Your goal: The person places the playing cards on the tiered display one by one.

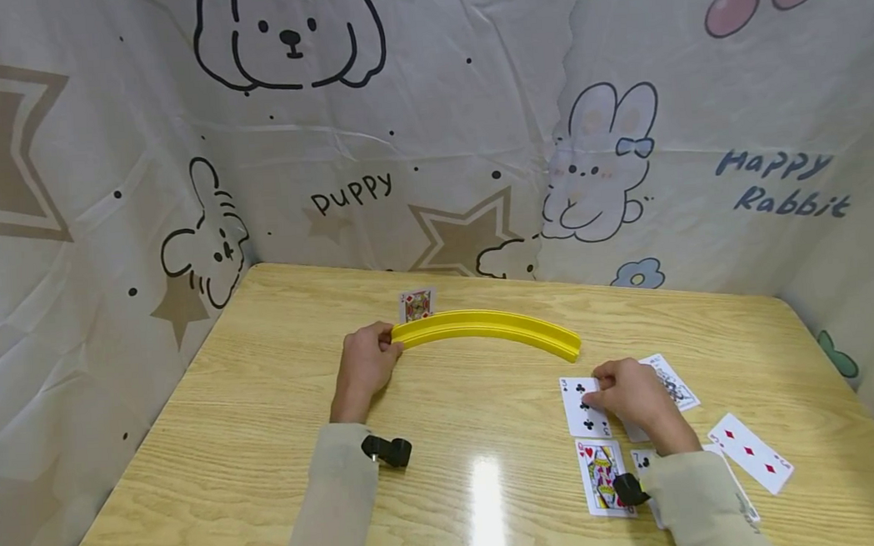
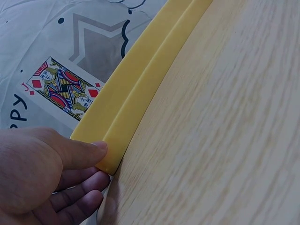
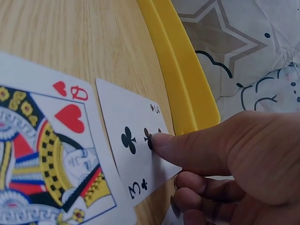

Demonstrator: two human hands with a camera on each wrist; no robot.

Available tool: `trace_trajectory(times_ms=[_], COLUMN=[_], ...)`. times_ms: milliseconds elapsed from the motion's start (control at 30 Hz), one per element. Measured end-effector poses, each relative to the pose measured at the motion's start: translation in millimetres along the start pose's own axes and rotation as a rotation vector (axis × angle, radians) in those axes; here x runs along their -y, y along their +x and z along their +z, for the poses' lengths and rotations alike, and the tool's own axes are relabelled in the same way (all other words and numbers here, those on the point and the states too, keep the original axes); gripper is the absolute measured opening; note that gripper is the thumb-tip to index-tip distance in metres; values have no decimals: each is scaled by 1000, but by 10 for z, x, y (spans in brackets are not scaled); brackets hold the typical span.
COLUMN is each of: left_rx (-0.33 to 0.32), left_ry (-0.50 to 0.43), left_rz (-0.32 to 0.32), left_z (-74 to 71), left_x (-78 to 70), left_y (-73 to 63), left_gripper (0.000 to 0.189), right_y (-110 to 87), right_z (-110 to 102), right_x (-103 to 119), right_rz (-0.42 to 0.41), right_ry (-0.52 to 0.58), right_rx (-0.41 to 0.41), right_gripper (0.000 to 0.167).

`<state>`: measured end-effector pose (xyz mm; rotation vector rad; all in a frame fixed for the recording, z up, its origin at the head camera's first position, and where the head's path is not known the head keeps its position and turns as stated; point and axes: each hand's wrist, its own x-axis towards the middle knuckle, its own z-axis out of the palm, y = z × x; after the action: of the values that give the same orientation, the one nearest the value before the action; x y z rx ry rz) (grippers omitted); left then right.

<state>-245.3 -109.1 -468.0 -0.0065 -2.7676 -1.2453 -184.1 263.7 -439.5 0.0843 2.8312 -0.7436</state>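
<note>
A yellow curved card holder [image 1: 485,323] lies across the table, with the jack of diamonds [image 2: 65,89] standing upright at its left end. My left hand [image 1: 366,365] grips that end, thumb on the front face and the other fingers curled beneath. To the right, my right hand [image 1: 635,396] pinches the three of clubs [image 3: 119,131] at its right side, thumb on the printed face and fingers curled by the edge. The queen of hearts [image 1: 602,473] lies face up just nearer than the three of clubs.
Around the right forearm lie more face-up cards: a face card [image 1: 675,385] beyond the hand, the three of diamonds [image 1: 750,452] farther right, and a seven [image 1: 641,462] partly covered by the sleeve. A printed cloth [image 1: 429,140] hangs behind the wooden table.
</note>
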Motion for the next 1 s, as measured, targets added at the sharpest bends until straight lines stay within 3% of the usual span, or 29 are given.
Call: trace_trajectory(times_ms=[500,1000], left_rx=[17,5], left_ry=[-3,1], left_rz=[-15,-7], left_z=[-10,-5], left_x=[-12,-5], left_y=[-2,-3], left_gripper=[37,36], right_y=[18,13], right_z=[17,5], right_x=[24,64], right_rz=[42,32], right_ry=[72,82], right_rx=[-15,-50], right_gripper=[43,31])
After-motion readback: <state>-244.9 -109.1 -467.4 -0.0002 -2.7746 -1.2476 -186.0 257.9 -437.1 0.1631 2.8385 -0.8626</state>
